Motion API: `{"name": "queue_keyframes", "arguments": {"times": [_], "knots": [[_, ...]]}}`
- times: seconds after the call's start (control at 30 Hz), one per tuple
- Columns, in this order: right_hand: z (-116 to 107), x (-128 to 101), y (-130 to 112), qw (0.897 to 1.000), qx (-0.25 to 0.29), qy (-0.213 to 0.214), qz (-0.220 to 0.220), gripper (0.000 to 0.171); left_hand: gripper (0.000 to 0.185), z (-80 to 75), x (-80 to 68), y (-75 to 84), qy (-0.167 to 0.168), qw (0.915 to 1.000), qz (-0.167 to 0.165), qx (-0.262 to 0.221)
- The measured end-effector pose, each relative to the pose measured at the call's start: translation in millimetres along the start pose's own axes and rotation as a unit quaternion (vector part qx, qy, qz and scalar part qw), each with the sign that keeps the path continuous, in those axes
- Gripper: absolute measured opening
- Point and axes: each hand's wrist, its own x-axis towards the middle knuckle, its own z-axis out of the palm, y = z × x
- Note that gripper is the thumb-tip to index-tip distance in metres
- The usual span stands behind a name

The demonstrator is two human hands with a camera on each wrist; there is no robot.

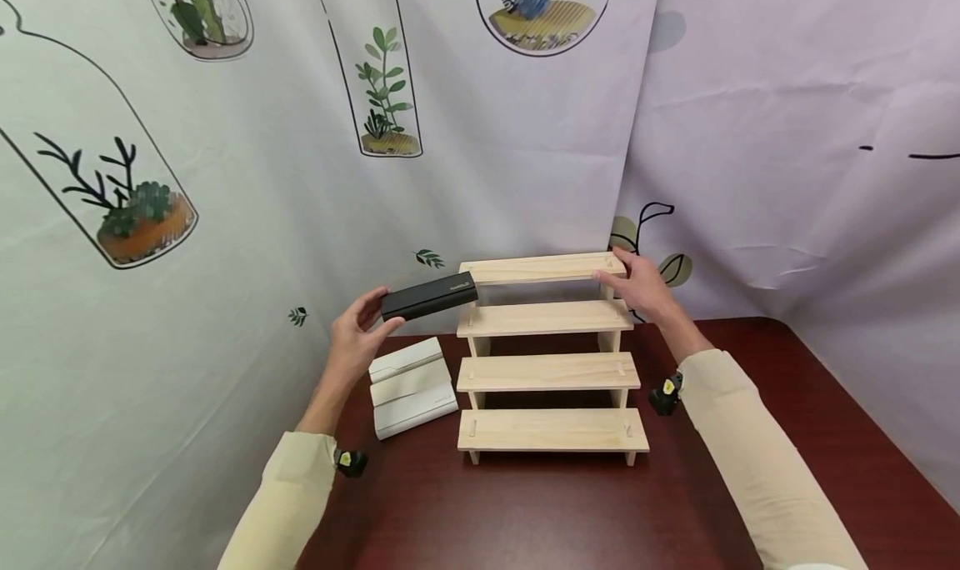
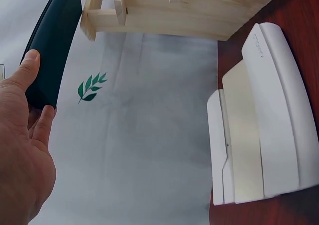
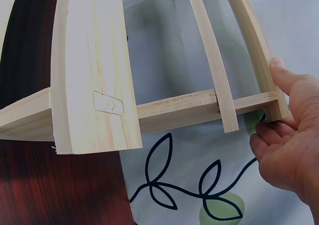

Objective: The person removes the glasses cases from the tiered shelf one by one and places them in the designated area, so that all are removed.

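Note:
My left hand [image 1: 352, 337] holds a long black glasses case [image 1: 429, 297] by its left end, thumb on the near side. The case is raised and slightly tilted, its right end beside the top step of a wooden four-step display stand [image 1: 547, 373]. In the left wrist view the dark case [image 2: 56, 48] is cut off at the top. My right hand [image 1: 642, 285] grips the right end of the top board [image 1: 536, 268], the thumb on its front edge. The right wrist view shows the hand [image 3: 291, 130] around that board end; some fingertips are hidden behind it.
White and cream glasses cases [image 1: 416, 412] lie side by side on the dark red table [image 1: 555, 512], left of the stand. A pale cloth [image 1: 517, 170] printed with plants in jars hangs behind and on both sides. The stand's steps descend toward me.

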Motion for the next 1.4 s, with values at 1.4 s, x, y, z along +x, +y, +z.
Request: {"name": "queue_keyframes", "arguments": {"times": [1.4], "knots": [[-1.5,-1.1,-0.8,1.0,0.004,-0.005,0.007,0.084,0.06,-47.4,-121.6,-36.1,-0.009,0.9957,-0.074,0.055]]}}
